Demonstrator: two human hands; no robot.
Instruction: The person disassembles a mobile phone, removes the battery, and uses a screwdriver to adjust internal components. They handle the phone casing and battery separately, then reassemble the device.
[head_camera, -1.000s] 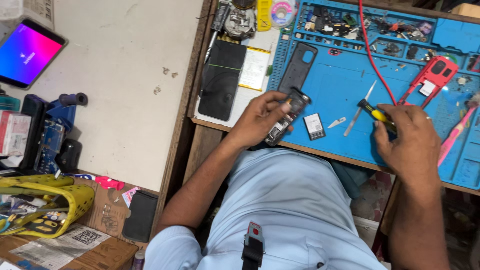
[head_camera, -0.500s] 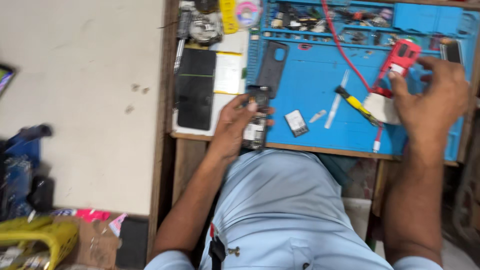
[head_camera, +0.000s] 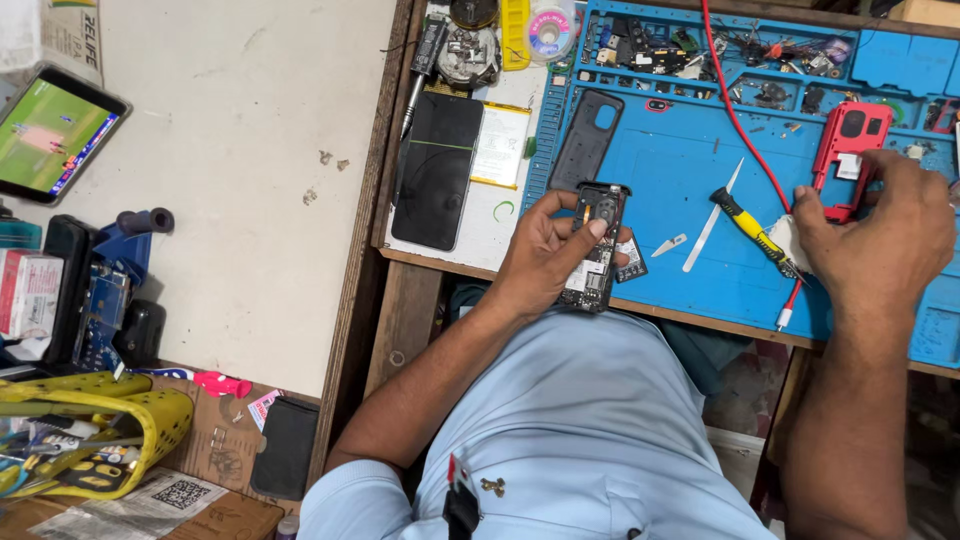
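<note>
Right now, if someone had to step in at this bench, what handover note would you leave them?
Left hand: holds the opened phone over the bench's front edge, circuit side up, thumb across it.
Right hand: rests on the blue repair mat, fingers at the red phone back cover; whether it grips the cover cannot be told.
On the mat: yellow-handled screwdriver, white pry tool, dark back cover.
Beside the mat: black screen panel and battery.
Done: phone is open, parts laid out.
Left: phone not yet reassembled.

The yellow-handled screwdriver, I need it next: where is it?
In the head view, the screwdriver lies on the blue mat, just left of the right hand, beside the red wire.
</note>
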